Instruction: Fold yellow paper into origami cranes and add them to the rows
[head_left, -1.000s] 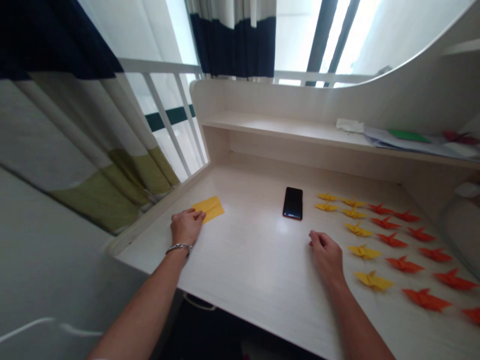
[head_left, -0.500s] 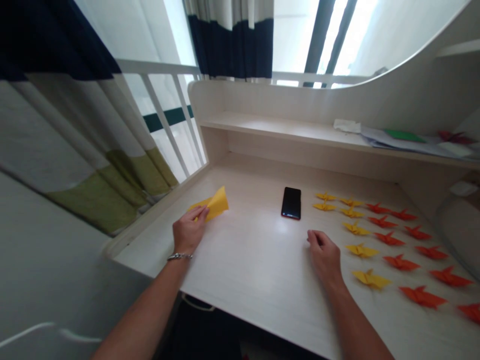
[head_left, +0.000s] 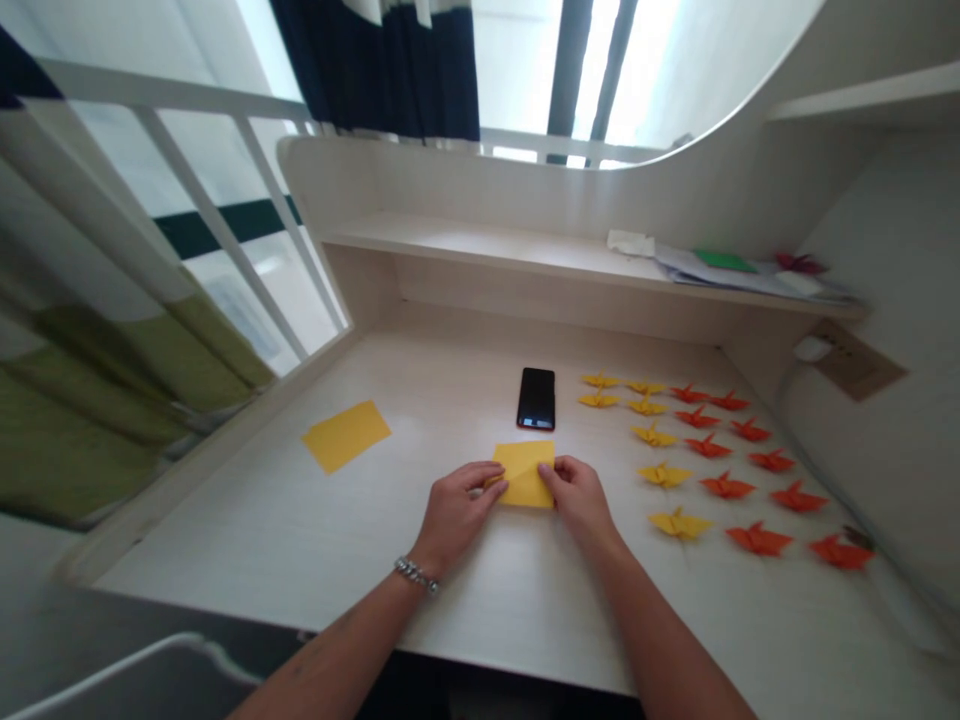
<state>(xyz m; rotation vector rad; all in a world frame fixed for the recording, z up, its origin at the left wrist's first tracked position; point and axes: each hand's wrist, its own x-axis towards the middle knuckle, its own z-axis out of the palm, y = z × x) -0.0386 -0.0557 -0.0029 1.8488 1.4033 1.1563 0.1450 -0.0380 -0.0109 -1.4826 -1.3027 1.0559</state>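
A yellow square sheet of paper (head_left: 527, 475) is held just over the desk between my two hands. My left hand (head_left: 459, 505) pinches its left edge with thumb and fingers. On the opposite edge, my right hand (head_left: 581, 497) grips it, the thumb lying on top. More yellow paper (head_left: 347, 436) lies flat on the desk to the left; I cannot tell how many sheets it is. A black phone (head_left: 536, 398) rests just beyond the held sheet.
Rows of folded yellow paper cranes (head_left: 664, 475) and orange paper cranes (head_left: 727, 486) stand on the desk's right side. Papers (head_left: 757, 275) lie on the back shelf (head_left: 480, 245). A wall socket (head_left: 859, 360) with a plugged-in cable is at the right, and a white railing (head_left: 217, 220) at the left.
My left hand has moved right from the yellow paper pile, bringing a sheet to the middle. My right hand now grips that sheet too. The view has turned rightward.
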